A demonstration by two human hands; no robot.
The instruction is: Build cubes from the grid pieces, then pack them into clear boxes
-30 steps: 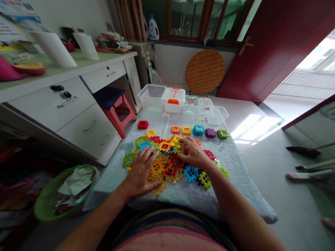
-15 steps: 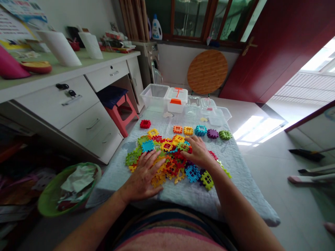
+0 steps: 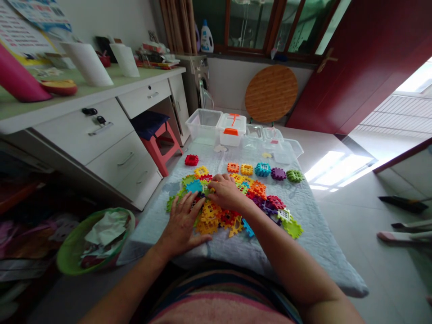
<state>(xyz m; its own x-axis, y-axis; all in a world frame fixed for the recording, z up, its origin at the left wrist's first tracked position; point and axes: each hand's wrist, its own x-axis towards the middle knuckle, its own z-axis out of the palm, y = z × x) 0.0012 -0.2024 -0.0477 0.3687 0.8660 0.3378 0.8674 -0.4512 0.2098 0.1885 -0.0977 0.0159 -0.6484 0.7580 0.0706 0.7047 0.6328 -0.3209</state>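
A heap of colourful plastic interlocking building blocks (image 3: 211, 211) lies on the cloth-covered table in front of me. My left hand (image 3: 182, 220) rests at the heap's left side, fingers spread, the tips touching blocks beside a blue block (image 3: 194, 186). Over the middle of the heap, my right hand (image 3: 227, 191) reaches in with its fingers bent together; what lies between the fingertips is too hidden to name. Behind the heap stand a red block stack (image 3: 191, 159), an orange one (image 3: 232, 167), a yellow one (image 3: 246, 169), a blue one (image 3: 263, 169), a purple one (image 3: 278, 173) and a green one (image 3: 294, 176).
Clear plastic boxes stand along the table's far edge, among them an open bin (image 3: 204, 126) and a lidded box with orange clips (image 3: 232, 130). A red stool (image 3: 165, 148) and a green laundry basket (image 3: 64, 258) are to the left, below the white desk (image 3: 77, 130).
My right hand has moved left across the heap, nearer my left hand. Blocks at the heap's right side lie differently. The left hand has stayed nearly in place; the view has shifted slightly.
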